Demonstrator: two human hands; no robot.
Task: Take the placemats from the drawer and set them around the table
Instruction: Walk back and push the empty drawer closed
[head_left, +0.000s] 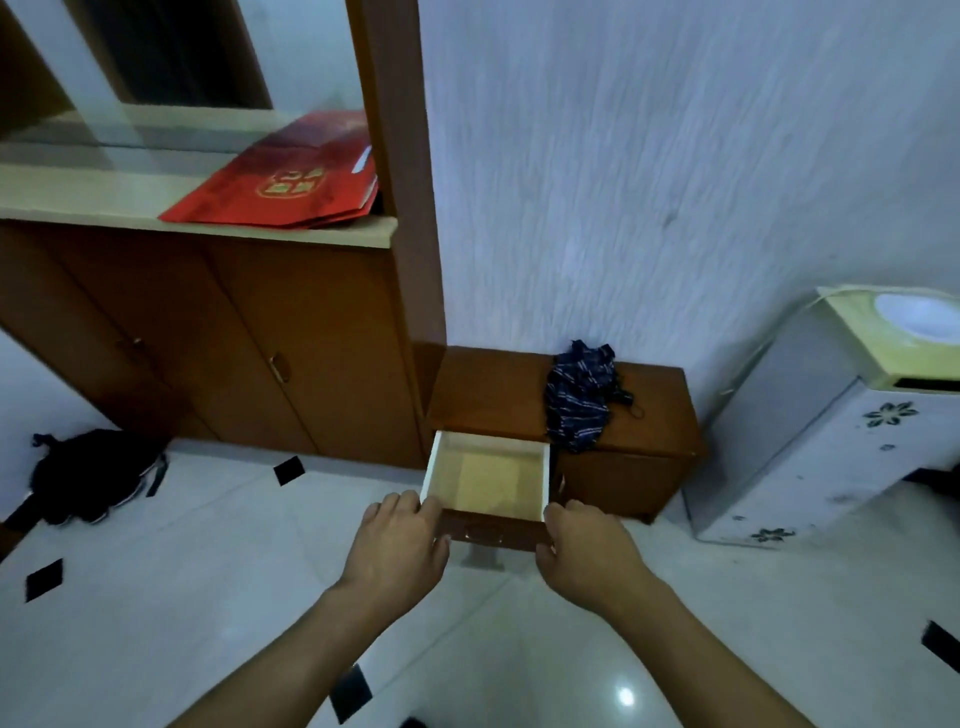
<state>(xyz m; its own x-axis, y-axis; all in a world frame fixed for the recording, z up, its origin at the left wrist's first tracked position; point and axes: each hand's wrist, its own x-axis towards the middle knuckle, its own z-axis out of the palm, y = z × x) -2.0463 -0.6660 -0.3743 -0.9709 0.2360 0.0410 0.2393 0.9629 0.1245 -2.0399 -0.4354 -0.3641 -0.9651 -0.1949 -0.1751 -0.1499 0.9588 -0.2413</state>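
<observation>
The drawer (487, 486), low centre of the frame, stands pulled out of a small wooden cabinet (623, 415), and its pale inside looks bare: no placemats show in it, nor anywhere else in view, so where they are cannot be told. The left hand (400, 551) grips the drawer's front left corner, fingers curled over the edge; the right hand (587, 551) holds the front right corner the same way, so both are closed on the drawer front and carry nothing else. The step in hand seems to be working the drawer itself. The next move calls for checking its inside, or trying another drawer. A folded dark striped umbrella (579, 402) lies on the cabinet top. At the upper left, red paper bags (285, 182) rest on a shelf.
</observation>
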